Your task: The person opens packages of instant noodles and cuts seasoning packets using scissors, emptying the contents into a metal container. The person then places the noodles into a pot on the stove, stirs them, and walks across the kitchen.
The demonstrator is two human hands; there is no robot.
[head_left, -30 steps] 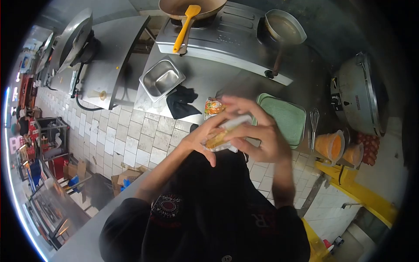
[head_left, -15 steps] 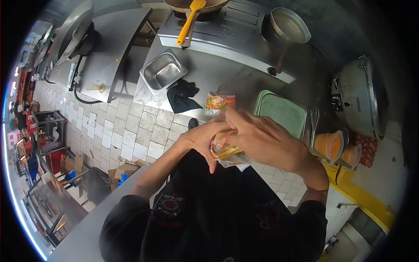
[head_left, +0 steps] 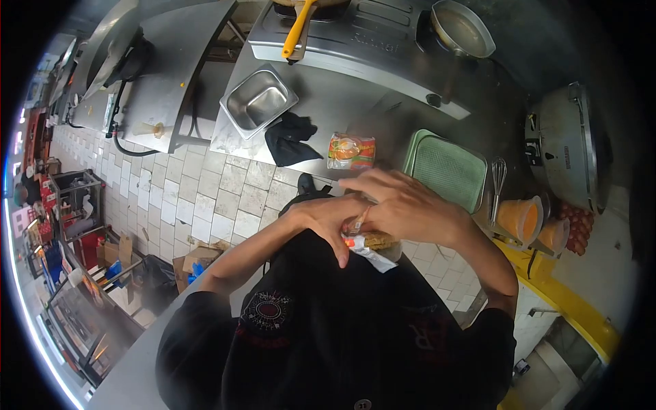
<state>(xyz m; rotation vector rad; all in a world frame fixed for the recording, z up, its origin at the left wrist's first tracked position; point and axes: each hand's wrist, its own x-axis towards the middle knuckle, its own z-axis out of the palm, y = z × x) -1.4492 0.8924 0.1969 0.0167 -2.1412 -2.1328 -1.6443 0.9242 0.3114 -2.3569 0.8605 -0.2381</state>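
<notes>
so, opened packet [head_left: 373,257]: crinkly film, white flap; knobbly yellow-brown block [head_left: 383,240] inside; sits between the hands
left hand [head_left: 326,217]: thumb straight towards 5 o'clock, gripping packet's near side; other fingertips hidden
right hand [head_left: 415,210]: back up, fingers loosely bent towards 10, over the left; can't tell if gripping
counter [head_left: 342,113]: smooth steel; glossy printed packet [head_left: 351,152] near 12, limp black cloth [head_left: 294,142] at 11, textured green tray [head_left: 448,172] between 1 and 2
floor [head_left: 222,198]: pale square tiles

Opened packet [head_left: 373,257]: far part hidden behind the right hand [head_left: 407,210], whose fingers [head_left: 372,183] look blurred. Left hand [head_left: 320,215]: most fingers covered by the right. Frying pan [head_left: 333,3] and orange spatula [head_left: 296,35]: cut off at far edge. Round print [head_left: 265,309] on black clothing [head_left: 294,362]: lettering too small to read.
</notes>
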